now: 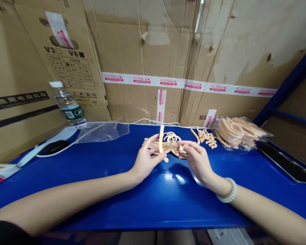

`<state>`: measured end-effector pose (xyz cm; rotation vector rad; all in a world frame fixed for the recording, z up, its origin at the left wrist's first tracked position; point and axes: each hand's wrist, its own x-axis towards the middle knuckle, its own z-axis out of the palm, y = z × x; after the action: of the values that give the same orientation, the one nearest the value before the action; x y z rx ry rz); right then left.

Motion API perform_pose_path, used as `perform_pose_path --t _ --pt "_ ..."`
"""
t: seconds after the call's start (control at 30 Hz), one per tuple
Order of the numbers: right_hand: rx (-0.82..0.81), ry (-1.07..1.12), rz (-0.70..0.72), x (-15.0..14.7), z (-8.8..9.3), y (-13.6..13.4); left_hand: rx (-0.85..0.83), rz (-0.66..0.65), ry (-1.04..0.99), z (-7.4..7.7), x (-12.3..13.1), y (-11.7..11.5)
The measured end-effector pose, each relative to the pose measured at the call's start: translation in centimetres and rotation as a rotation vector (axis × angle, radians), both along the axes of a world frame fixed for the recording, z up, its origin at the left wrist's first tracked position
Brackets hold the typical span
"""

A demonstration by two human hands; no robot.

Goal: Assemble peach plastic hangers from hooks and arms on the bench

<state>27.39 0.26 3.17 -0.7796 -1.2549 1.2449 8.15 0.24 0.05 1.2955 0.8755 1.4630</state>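
My left hand (146, 159) holds a long beige plastic hook piece (161, 141) upright between thumb and fingers above the blue table (117, 177). My right hand (196, 157), with a white bead bracelet on the wrist, pinches a small beige piece (181, 148) beside it. Just behind both hands lies a loose pile of curved beige plastic parts (169, 140). A smaller cluster of beige parts (206, 136) sits to the right of the pile.
A clear bag full of beige parts (238, 132) lies at the right rear. An empty clear bag (102, 131), a water bottle (68, 104) and a white cable (153, 121) sit at the back left. A dark phone (285, 162) rests at the right edge. Cardboard boxes (153, 51) wall the back.
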Motion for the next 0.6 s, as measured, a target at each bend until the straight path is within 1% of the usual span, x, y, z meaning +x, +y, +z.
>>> perform_pose_path --t 0.1,0.17,0.27,0.33,0.4,0.5,0.6 --pt "-0.023 -0.005 -0.029 0.1 -0.6 0.3 -0.044 -0.054 0.006 0.0 0.1 -0.1" --pt "-0.072 0.026 0.014 0.0 -1.0 0.5 -0.065 -0.074 0.062 0.0 0.0 -0.1" --pt "-0.165 0.068 0.095 0.0 -1.2 0.6 -0.071 -0.015 0.087 0.0 -0.3 -0.1" --pt "-0.204 0.061 0.124 0.0 -1.1 0.7 -0.063 0.004 0.086 0.0 -0.4 -0.1" --pt "-0.209 0.027 0.139 0.1 -1.1 0.8 -0.040 -0.013 0.094 0.1 -0.5 0.0" --pt "-0.157 -0.062 0.123 0.5 -1.2 0.9 0.009 -0.045 0.101 -0.1 -0.5 0.0" --pt "-0.142 -0.100 0.117 0.6 -1.3 0.7 0.033 -0.046 0.117 -0.2 -0.6 -0.1"
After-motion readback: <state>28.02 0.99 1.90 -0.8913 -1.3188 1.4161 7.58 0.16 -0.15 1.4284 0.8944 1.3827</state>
